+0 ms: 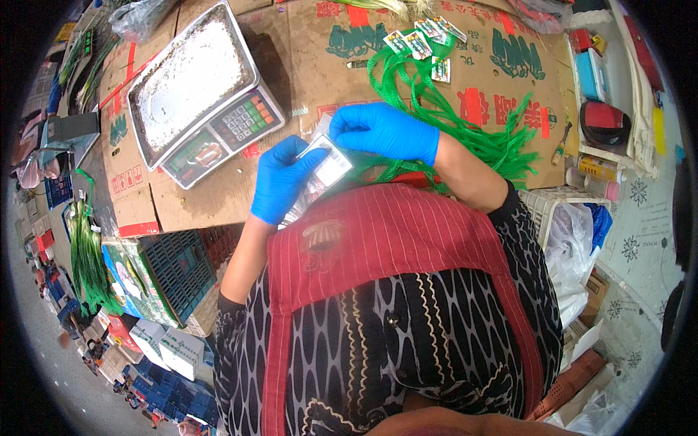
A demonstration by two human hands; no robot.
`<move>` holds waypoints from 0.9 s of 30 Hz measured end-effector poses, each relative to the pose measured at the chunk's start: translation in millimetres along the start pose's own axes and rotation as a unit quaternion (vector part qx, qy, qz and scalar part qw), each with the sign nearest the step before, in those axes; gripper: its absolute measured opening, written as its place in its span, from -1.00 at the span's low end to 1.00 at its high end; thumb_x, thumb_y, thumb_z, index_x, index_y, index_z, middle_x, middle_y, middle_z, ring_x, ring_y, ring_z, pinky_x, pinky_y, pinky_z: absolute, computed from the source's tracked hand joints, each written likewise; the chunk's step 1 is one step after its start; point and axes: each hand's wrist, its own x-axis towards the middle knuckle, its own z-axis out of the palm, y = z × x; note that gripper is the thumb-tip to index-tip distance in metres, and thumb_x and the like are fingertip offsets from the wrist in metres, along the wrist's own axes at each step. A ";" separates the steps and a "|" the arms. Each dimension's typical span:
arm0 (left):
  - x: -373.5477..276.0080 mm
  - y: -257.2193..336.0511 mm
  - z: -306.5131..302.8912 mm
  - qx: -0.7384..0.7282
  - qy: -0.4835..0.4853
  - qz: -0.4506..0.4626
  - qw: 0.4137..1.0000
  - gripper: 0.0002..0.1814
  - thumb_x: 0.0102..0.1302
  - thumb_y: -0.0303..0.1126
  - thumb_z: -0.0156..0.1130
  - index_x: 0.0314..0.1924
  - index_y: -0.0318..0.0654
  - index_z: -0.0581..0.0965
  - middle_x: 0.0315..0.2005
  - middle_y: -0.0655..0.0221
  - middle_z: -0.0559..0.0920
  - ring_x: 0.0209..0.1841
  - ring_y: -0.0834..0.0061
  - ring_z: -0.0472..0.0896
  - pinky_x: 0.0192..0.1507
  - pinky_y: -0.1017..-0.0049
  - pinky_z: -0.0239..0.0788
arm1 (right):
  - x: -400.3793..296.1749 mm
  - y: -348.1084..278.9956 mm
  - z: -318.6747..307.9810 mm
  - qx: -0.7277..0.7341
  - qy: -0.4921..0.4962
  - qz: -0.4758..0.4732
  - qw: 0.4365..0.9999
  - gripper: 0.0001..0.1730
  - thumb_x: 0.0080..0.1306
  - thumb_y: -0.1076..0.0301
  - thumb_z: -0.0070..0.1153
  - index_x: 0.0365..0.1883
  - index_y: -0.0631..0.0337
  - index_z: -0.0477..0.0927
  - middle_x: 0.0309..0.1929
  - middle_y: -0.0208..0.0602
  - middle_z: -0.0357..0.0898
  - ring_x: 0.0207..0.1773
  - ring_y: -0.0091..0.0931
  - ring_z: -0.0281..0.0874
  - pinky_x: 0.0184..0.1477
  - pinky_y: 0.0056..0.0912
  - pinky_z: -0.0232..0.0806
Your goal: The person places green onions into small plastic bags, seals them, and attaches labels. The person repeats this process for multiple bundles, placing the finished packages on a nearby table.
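Observation:
Both of my hands wear blue gloves, close together in front of the red striped apron. My left hand (284, 180) grips a strip of printed labels (327, 167) between thumb and fingers. My right hand (384, 132) is at the strip's upper end, its fingertips pinched together; a pale film shows between the hands, and exactly what the fingertips hold is hidden. Green mesh bands (463, 128) spread over the cardboard behind and right of my right hand. Several small printed tags (417, 44) lie at the bands' far end.
A digital scale (191, 82) with a dirty metal pan stands at the left on the cardboard-covered table (311, 76). Bundled green onions (90, 261) lie at the far left. More onions (401, 6) show at the table's far edge. A plastic crate (545, 210) with bags stands at the right.

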 end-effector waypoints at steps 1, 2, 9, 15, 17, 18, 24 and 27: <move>-0.5 1.0 0.5 0.000 0.001 -0.001 1.000 -0.86 0.24 -0.40 0.29 -0.43 -0.24 0.53 -0.52 0.51 0.57 -0.47 0.78 0.44 -0.44 0.67 0.26 | 0.3 0.3 0.1 0.000 -0.001 -0.003 1.000 -0.79 0.29 0.24 0.06 -0.20 0.16 0.55 -0.27 -0.27 0.59 -0.17 -0.49 0.52 -0.04 -0.38 0.35; -0.7 0.8 0.7 0.005 0.003 0.000 1.000 -0.86 0.24 -0.40 0.29 -0.43 -0.24 0.54 -0.53 0.51 0.57 -0.47 0.78 0.43 -0.44 0.67 0.25 | 0.4 0.1 0.3 0.007 -0.002 -0.003 1.000 -0.78 0.29 0.24 0.06 -0.20 0.17 0.55 -0.27 -0.28 0.59 -0.18 -0.50 0.52 -0.04 -0.38 0.35; 2.1 -0.7 -1.2 0.023 -0.008 -0.003 1.000 -0.86 0.23 -0.38 0.32 -0.35 -0.31 0.58 -0.48 0.50 0.60 -0.44 0.78 0.46 -0.43 0.68 0.30 | 1.7 0.9 0.0 0.023 -0.010 -0.003 1.000 -0.79 0.29 0.25 0.06 -0.21 0.18 0.55 -0.29 -0.30 0.59 -0.19 -0.52 0.52 -0.05 -0.40 0.35; 3.3 2.3 4.1 0.012 0.000 -0.005 1.000 -0.86 0.23 -0.38 0.31 -0.40 -0.27 0.55 -0.52 0.52 0.57 -0.48 0.80 0.42 -0.46 0.68 0.23 | 3.2 7.8 1.3 0.041 -0.005 -0.024 0.999 -0.80 0.29 0.27 0.09 -0.23 0.20 0.54 -0.34 -0.35 0.56 -0.23 -0.58 0.48 -0.10 -0.44 0.34; 4.5 1.5 4.7 0.020 0.001 -0.008 1.000 -0.85 0.23 -0.37 0.31 -0.40 -0.28 0.55 -0.52 0.51 0.57 -0.49 0.79 0.42 -0.47 0.67 0.23 | 3.2 7.7 1.8 0.053 -0.007 -0.012 0.998 -0.80 0.26 0.29 0.13 -0.23 0.21 0.54 -0.36 -0.36 0.55 -0.24 -0.60 0.45 -0.12 -0.46 0.34; 5.4 0.4 2.4 0.032 -0.001 -0.014 0.999 -0.85 0.23 -0.37 0.31 -0.37 -0.31 0.57 -0.50 0.50 0.59 -0.47 0.79 0.44 -0.46 0.67 0.26 | 2.8 6.7 3.5 0.062 -0.009 0.003 0.998 -0.80 0.24 0.30 0.16 -0.24 0.21 0.53 -0.36 -0.37 0.54 -0.24 -0.61 0.45 -0.13 -0.47 0.33; 15.4 -10.0 1.1 0.063 0.019 -0.021 0.998 -0.78 0.20 -0.36 0.34 -0.28 -0.39 0.60 -0.47 0.44 0.62 -0.45 0.76 0.49 -0.45 0.64 0.32 | 2.8 8.7 9.4 0.114 0.048 0.017 0.992 -0.78 0.20 0.33 0.22 -0.25 0.22 0.51 -0.34 -0.36 0.54 -0.22 -0.62 0.45 -0.12 -0.50 0.34; 14.5 -16.5 -10.6 0.067 -0.017 -0.018 0.997 -0.80 0.20 -0.39 0.33 -0.24 -0.38 0.61 -0.45 0.42 0.64 -0.42 0.75 0.52 -0.42 0.62 0.36 | 1.6 11.0 6.9 0.131 0.063 0.015 0.989 -0.75 0.21 0.29 0.21 -0.21 0.23 0.52 -0.29 -0.32 0.56 -0.19 -0.58 0.48 -0.09 -0.47 0.35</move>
